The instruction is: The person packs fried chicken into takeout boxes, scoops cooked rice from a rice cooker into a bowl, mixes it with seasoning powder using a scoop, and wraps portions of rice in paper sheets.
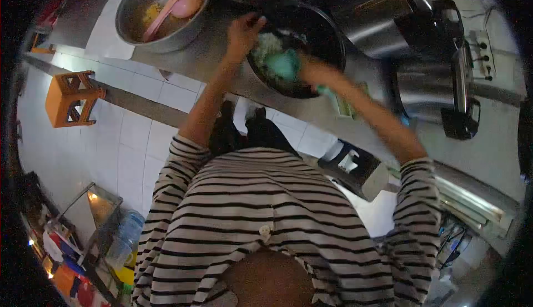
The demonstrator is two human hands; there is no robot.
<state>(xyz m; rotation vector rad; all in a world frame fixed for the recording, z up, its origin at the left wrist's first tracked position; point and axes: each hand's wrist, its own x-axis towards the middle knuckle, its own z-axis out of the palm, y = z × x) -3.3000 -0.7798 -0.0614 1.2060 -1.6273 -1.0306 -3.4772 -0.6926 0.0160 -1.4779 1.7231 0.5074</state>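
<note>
The black pan [323,38] sits ahead at twelve o'clock; at its eight, the right hand [319,74] grips a teal implement [282,65] (too blurred to name). The left hand [242,39], at nine, curls its fingers; whether pinching, I can't tell. Best brace the rim. Metal pot [183,39], toward ten.

Blurred teal item [282,65] in dark pan [322,32], beside whitish clumps [267,44].

Smooth dark pan [326,36], dull metal pot [186,38], shiny metal appliance [425,87], plastic stool [58,102]
</note>
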